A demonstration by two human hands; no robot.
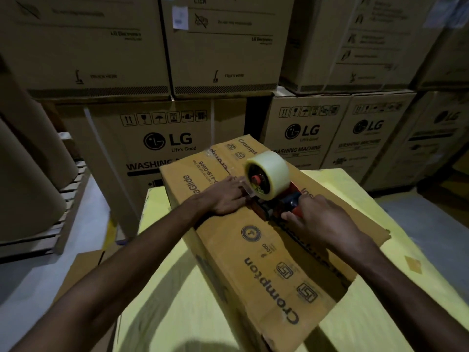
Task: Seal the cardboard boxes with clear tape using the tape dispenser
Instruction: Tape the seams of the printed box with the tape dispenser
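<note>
Crompton box (pixel 258 240) lies on yellow surface (pixel 177 288), tape dispenser (pixel 269 184) sitting on its top seam. Right hand (pixel 317 219) grips dispenser handle; left hand (pixel 225 196) presses flat on box top, fingers straight, beside dispenser. LG cartons (pixel 157 138) stacked behind.

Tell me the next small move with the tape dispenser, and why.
Probably draw the tape dispenser toward yourself along the seam: the right hand grips its handle mid-box, the left hand lies flat on the box beside it, and the near seam looks untaped.

Bare left hand (pixel 223 199) and right hand (pixel 320 221), with bare left forearm (pixel 132 260) and right forearm (pixel 403 275).
</note>
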